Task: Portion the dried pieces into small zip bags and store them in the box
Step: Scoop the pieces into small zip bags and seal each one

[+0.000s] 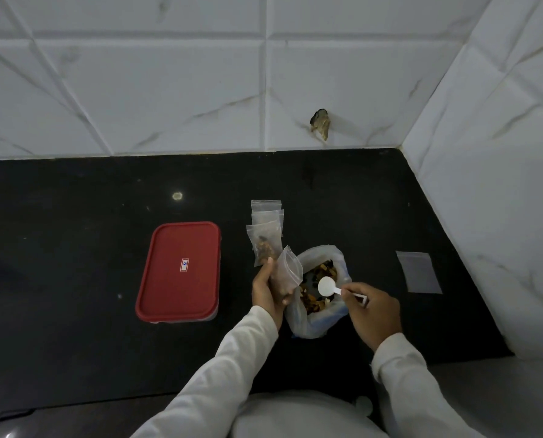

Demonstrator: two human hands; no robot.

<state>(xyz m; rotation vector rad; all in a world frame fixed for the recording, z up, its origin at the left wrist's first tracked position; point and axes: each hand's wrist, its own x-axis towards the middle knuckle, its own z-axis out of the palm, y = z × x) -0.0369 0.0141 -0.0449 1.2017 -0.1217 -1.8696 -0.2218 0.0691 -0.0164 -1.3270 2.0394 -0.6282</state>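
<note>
A large plastic bag full of brown dried pieces stands open on the black counter. My left hand holds a small clear zip bag upright beside its left rim. My right hand grips the handle of a white plastic scoop, whose bowl hovers over the dried pieces. Just behind lie three small zip bags, the nearest one holding dried pieces. The box with a red lid sits shut to the left.
A flat empty zip bag lies on the counter at the right. White tiled walls close the back and right side, with a chipped hole in the back one. The counter's front edge runs below my arms.
</note>
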